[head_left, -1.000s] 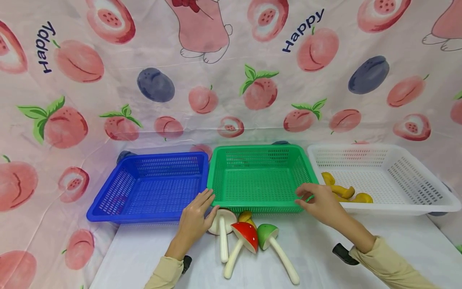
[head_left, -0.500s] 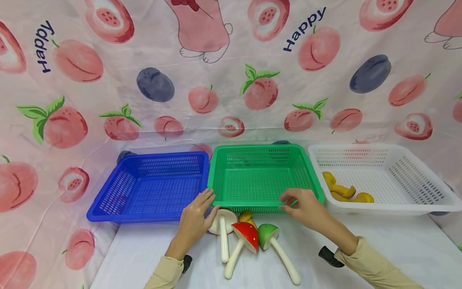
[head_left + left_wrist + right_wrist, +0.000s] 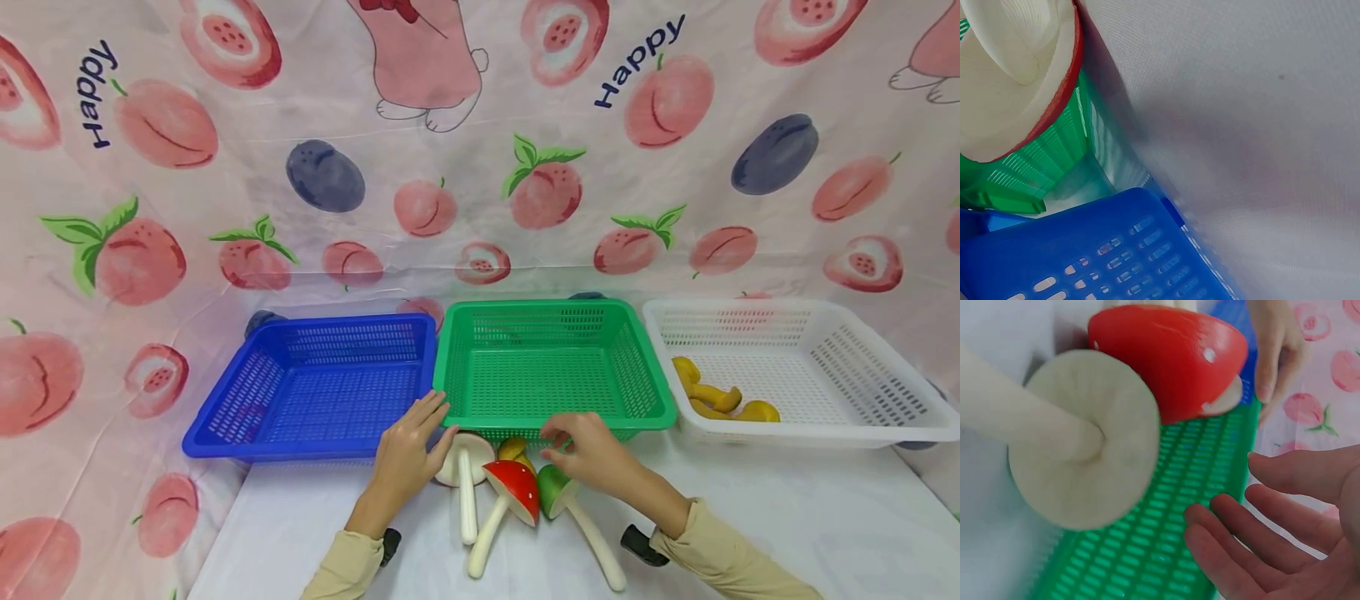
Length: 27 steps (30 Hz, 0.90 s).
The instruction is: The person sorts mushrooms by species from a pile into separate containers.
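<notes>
My left hand [image 3: 408, 446] lies with extended fingers where the blue basket [image 3: 300, 454] meets the green basket [image 3: 547, 423], beside a toy mushroom with a white underside [image 3: 465, 479]. That mushroom shows a red rim [image 3: 1063, 100] in the left wrist view. Nothing is in my right hand [image 3: 588, 450], which hovers with loosely bent fingers by the green basket's front rim, just above the green-capped mushroom [image 3: 553, 490]. Its pale underside [image 3: 1116, 462] shows in the right wrist view, near the right fingers. Between the hands lie a red-capped mushroom [image 3: 513, 487] and a yellow mushroom [image 3: 513, 449], partly hidden.
To the right stands a white basket [image 3: 825, 432] with several yellow mushrooms [image 3: 712, 396] in its left corner. The three baskets stand in a row on a white tabletop [image 3: 300, 508]. Behind them hangs a fruit-print cloth [image 3: 480, 167].
My right hand has moved left from between the green and white baskets to over the green-capped mushroom. The left hand stays in place, and the mushrooms have not moved.
</notes>
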{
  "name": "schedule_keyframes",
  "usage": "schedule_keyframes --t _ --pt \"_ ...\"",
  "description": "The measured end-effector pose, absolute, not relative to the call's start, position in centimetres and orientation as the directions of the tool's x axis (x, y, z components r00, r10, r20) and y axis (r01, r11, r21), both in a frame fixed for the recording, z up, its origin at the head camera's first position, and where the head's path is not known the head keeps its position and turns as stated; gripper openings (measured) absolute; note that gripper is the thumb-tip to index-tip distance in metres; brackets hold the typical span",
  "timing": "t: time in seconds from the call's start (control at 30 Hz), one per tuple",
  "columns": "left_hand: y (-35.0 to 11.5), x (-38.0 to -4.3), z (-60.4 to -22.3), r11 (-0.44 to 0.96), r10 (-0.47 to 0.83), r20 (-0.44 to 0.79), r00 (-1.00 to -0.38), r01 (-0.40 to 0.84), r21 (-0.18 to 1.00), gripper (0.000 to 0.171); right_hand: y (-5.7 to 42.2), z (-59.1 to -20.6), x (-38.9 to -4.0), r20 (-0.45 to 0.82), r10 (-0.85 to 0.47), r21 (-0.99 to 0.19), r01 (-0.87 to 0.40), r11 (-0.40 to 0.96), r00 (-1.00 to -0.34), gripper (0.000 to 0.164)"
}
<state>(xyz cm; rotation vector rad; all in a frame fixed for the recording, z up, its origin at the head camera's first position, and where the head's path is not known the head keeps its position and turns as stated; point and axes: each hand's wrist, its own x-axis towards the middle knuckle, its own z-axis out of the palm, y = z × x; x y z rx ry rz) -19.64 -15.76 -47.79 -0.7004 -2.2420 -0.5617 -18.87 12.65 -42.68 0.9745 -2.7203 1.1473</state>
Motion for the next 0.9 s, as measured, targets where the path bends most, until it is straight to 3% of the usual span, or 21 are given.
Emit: schedule_keyframes --t 0.5,0.9 --pt "-15.6 -19.7 -47.9 0.759 0.321 0.732 -0.601 0.626 0.180 0.034 10.2 -46.1 -19.3 0.086 -0.553 -0.533 -0.507 0.678 -0.829 0.023" --pt "-15.8 -19.8 -48.0 0.760 0.314 0.747 -0.586 0.626 0.172 0.035 8.3 -47.7 -19.1 0.106 -0.505 -0.451 -0.494 0.743 -0.857 0.034"
